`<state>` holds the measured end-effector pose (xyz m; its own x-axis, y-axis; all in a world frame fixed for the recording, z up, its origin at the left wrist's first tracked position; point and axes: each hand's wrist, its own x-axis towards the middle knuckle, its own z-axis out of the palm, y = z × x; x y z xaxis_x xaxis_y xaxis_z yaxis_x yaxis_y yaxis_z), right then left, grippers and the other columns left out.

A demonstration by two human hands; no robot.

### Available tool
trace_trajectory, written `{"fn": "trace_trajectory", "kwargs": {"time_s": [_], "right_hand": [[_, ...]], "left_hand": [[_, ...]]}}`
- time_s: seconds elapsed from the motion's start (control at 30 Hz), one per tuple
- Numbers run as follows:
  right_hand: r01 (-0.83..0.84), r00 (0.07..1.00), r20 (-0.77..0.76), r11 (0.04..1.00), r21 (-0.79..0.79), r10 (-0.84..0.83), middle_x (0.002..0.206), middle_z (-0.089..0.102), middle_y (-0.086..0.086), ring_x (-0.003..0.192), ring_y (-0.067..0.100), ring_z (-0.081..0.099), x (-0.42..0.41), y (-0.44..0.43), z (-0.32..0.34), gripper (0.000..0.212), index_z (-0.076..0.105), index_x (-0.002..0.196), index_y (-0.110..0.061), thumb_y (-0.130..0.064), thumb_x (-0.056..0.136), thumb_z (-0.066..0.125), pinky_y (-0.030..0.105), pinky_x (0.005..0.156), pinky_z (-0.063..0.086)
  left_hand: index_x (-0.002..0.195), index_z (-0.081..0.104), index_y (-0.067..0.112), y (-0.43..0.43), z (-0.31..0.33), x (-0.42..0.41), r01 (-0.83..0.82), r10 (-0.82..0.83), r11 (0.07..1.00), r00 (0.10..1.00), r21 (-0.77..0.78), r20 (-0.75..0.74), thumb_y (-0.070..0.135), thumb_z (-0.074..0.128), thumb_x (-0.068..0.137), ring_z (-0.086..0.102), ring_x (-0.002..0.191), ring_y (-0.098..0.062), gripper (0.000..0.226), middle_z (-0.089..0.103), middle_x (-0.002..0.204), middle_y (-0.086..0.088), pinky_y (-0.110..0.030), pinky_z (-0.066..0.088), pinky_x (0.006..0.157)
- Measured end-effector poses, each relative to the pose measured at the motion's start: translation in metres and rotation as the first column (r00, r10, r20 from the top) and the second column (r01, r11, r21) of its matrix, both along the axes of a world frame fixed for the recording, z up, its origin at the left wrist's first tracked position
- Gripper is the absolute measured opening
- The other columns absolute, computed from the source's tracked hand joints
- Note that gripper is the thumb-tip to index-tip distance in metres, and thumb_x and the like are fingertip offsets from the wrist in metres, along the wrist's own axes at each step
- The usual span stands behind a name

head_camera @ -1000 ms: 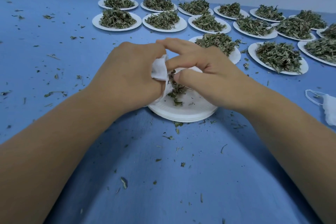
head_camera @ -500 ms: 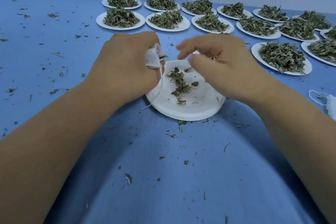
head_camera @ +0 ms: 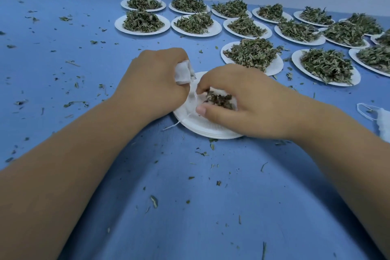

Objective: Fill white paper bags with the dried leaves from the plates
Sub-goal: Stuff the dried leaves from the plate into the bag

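A: In the last half second the right hand (head_camera: 253,103) has dropped from above the plate (head_camera: 202,127) onto the leaves (head_camera: 219,99). Its fingers now curl round the small heap, with the thumb at the near side.

B: And the left hand (head_camera: 154,82)?

A: It stays clenched round the bag (head_camera: 182,73), just above the plate's far-left rim and close to the right fingertips. A string (head_camera: 179,122) hangs from the bag across the plate and onto the table (head_camera: 190,196).

B: How will the stuff handle?

A: I'd judge the leaves light, dry and brittle. Squeeze hard and they'll crumble; pinch loosely and bits will drop, as the crumbs (head_camera: 154,200) on the table suggest. A gentle cupped pinch seems best. The bag looks thin, soft and limp, so it wants holding at the mouth to keep it open.

B: Is the mouth open?

A: Can't tell. The left fingers hide it, along with most of the bag, so how full it is doesn't show. The right palm covers part of the heap too.

B: Anything further out?

A: Well behind, full plates (head_camera: 253,55) stand in rows, and the rightmost are cut off. At the right edge lies a white thing (head_camera: 383,120) with a thread loop. It's also cut off, so it may be another bag, but I can't say
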<state>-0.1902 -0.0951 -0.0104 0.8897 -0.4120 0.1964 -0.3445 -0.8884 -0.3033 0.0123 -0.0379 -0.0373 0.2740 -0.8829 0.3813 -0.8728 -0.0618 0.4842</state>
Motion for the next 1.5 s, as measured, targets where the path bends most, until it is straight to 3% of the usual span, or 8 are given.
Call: {"fn": "trace_trajectory", "kwargs": {"time_s": [0.13, 0.33, 0.8, 0.93, 1.03, 1.1, 1.27, 1.5], "right_hand": [[-0.052, 0.997, -0.072, 0.985, -0.164, 0.041, 0.106, 0.058, -0.004, 0.104, 0.020, 0.053, -0.006, 0.018, -0.016, 0.047, 0.063, 0.113, -0.016, -0.056, 0.102, 0.039, 0.035, 0.093, 0.044], [0.011, 0.983, 0.178, 0.963, -0.269, 0.038, 0.078, 0.051, 0.004, 0.075, 0.025, 0.044, -0.008, 0.032, -0.033, 0.034, 0.057, 0.080, -0.004, -0.027, 0.104, 0.048, 0.031, 0.073, 0.035], [0.247, 0.881, 0.375, 0.956, 0.158, -0.289, 0.048, 0.021, -0.007, 0.045, 0.011, 0.025, 0.013, 0.015, -0.006, 0.059, 0.025, 0.054, -0.021, -0.031, 0.104, 0.055, 0.019, 0.048, 0.021], [0.266, 0.705, 0.476, 0.818, 0.510, -0.526, 0.050, 0.020, -0.005, 0.043, 0.013, 0.019, 0.042, 0.004, 0.028, 0.058, 0.024, 0.055, -0.022, -0.030, 0.104, 0.054, 0.025, 0.050, 0.023], [-0.052, 0.483, 0.443, 0.480, 0.876, -0.755, 0.053, 0.028, -0.003, 0.048, 0.018, 0.021, 0.062, 0.000, 0.050, 0.045, 0.033, 0.064, -0.021, -0.029, 0.103, 0.053, 0.027, 0.045, 0.022], [-0.223, 0.403, 0.444, 0.385, 0.896, -0.800, 0.054, 0.034, -0.003, 0.046, 0.014, 0.028, 0.077, 0.002, 0.057, 0.041, 0.037, 0.068, -0.018, -0.029, 0.105, 0.052, 0.027, 0.043, 0.027], [-0.094, 0.443, 0.524, 0.544, 0.834, -0.727, 0.066, 0.040, 0.008, 0.058, 0.020, 0.036, 0.105, 0.014, 0.058, 0.045, 0.044, 0.069, -0.012, -0.036, 0.107, 0.048, 0.031, 0.052, 0.032], [-0.024, 0.470, 0.519, 0.577, 0.816, -0.714, 0.063, 0.055, -0.003, 0.051, 0.011, 0.048, 0.114, 0.014, 0.052, 0.045, 0.057, 0.072, -0.012, -0.034, 0.108, 0.043, 0.025, 0.052, 0.043]], "left_hand": [[0.093, 0.061, 0.034, -0.002, -0.002, -0.001, -0.003, 0.003, 1.000, 1.000, 0.000, 0.028, 0.026, 0.059, 0.078, 0.060, 0.086, -0.016, 0.017, 0.068, 0.089, 0.012, -0.034, 0.052, 0.073], [0.092, 0.061, 0.030, -0.002, -0.003, -0.001, 0.001, 0.000, 1.000, 0.999, -0.026, 0.042, 0.026, 0.060, 0.079, 0.061, 0.087, -0.022, 0.014, 0.069, 0.089, 0.008, -0.038, 0.053, 0.075], [0.094, 0.060, 0.028, 0.005, 0.006, -0.010, 0.027, -0.024, 0.999, 0.997, -0.044, 0.075, 0.023, 0.059, 0.078, 0.057, 0.084, -0.027, 0.017, 0.063, 0.084, 0.004, -0.042, 0.052, 0.070], [0.092, 0.058, 0.032, 0.006, 0.011, -0.013, 0.011, -0.011, 0.988, 1.000, -0.151, -0.002, 0.031, 0.064, 0.082, 0.059, 0.084, -0.024, 0.011, 0.065, 0.085, 0.006, -0.040, 0.052, 0.071], [0.080, 0.050, 0.036, 0.009, 0.017, -0.015, -0.004, -0.022, 0.969, 0.994, -0.247, -0.104, 0.037, 0.061, 0.079, 0.060, 0.079, -0.021, 0.011, 0.067, 0.086, 0.006, -0.038, 0.052, 0.070], [0.073, 0.044, 0.039, 0.011, 0.022, -0.017, -0.029, -0.010, 0.963, 0.990, -0.267, -0.143, 0.038, 0.058, 0.075, 0.058, 0.076, -0.013, 0.014, 0.066, 0.083, 0.009, -0.030, 0.050, 0.067], [0.074, 0.052, 0.036, 0.008, 0.026, -0.013, -0.088, -0.007, 0.952, 0.951, -0.292, -0.310, 0.017, 0.066, 0.081, 0.056, 0.068, 0.011, 0.025, 0.061, 0.073, 0.033, -0.004, 0.037, 0.055], [0.078, 0.051, 0.023, 0.005, 0.021, -0.010, -0.077, -0.023, 0.953, 0.945, -0.294, -0.325, 0.019, 0.061, 0.080, 0.046, 0.059, -0.006, 0.012, 0.060, 0.074, 0.003, -0.017, 0.034, 0.049]]}}
